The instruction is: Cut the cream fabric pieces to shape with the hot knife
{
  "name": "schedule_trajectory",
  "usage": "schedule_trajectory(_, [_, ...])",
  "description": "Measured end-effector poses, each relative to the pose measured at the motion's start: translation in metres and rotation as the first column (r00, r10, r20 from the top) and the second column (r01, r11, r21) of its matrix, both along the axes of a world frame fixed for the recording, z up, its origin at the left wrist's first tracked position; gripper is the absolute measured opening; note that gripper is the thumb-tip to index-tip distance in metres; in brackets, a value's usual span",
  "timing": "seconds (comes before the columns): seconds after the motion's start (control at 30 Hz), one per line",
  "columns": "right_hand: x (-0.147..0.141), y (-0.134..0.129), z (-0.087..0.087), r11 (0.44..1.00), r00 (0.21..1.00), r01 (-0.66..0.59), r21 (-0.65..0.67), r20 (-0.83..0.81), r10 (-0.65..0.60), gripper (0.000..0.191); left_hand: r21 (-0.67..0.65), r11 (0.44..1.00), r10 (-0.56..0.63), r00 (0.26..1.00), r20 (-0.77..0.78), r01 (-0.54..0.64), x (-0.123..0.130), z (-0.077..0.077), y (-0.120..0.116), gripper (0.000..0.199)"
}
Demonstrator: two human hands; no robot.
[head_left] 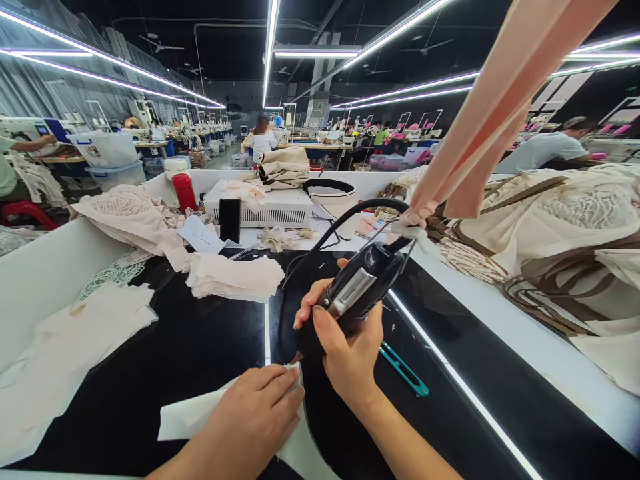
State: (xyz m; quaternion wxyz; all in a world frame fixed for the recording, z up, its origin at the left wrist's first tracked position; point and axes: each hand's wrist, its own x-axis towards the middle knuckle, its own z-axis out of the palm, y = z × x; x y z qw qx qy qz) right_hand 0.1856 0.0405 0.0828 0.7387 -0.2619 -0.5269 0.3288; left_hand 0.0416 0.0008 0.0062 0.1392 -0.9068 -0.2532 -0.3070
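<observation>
A black handheld tool (377, 270) is gripped by the right hand (353, 343) near the middle of the black tabletop (210, 340), its body enclosed between the thumb and the fingers. A metal plate (356, 291) is set into its side; any marking there is too small to be read. By a pink fabric strip (475, 127), knotted at its far end, the tool is held from above. White fabric (193, 413) is covered by the left hand (260, 403) at the near side, the fingers drawn together over its edge, just beside the tool's lower end; whether it is pinched by the hidden thumb cannot be told. At the far left, dark lines of writing are borne by a white paper (201, 235), too small to be read. Teal snips (404, 370) are laid to the right of the right hand.
</observation>
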Motion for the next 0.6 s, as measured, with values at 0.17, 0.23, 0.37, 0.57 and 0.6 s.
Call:
schedule_trajectory(0.17, [0.0, 0.0, -0.002, 1.0, 1.0, -0.001, -0.01, 0.03, 0.002, 0.026, -0.002, 1.0, 0.019, 1.0, 0.021, -0.019, 0.0, -0.004, 0.0, 0.042])
schedule_trajectory(0.23, [0.0, 0.0, -0.003, 1.0, 0.999, 0.013, -0.015, 0.045, -0.013, 0.023, 0.005, 1.0, 0.019, 1.0, 0.008, -0.019, 0.0, -0.004, 0.0, 0.041])
schedule_trajectory(0.37, [0.001, 0.001, -0.004, 1.0, 0.998, 0.016, -0.017, 0.064, -0.015, 0.022, 0.022, 1.0, 0.008, 1.0, -0.016, -0.007, 0.0, -0.007, 0.002, 0.031])
schedule_trajectory(0.57, [0.008, 0.002, -0.004, 0.996, 0.991, 0.075, -0.038, 0.114, -0.07, 0.03, 0.028, 0.999, -0.025, 0.997, 0.08, 0.022, -0.002, -0.02, 0.013, 0.023])
schedule_trajectory(0.6, [0.01, 0.002, -0.003, 0.996, 0.988, 0.082, -0.035, 0.133, -0.076, 0.027, 0.009, 1.0, -0.019, 0.995, 0.093, 0.018, -0.004, -0.02, 0.016, 0.024])
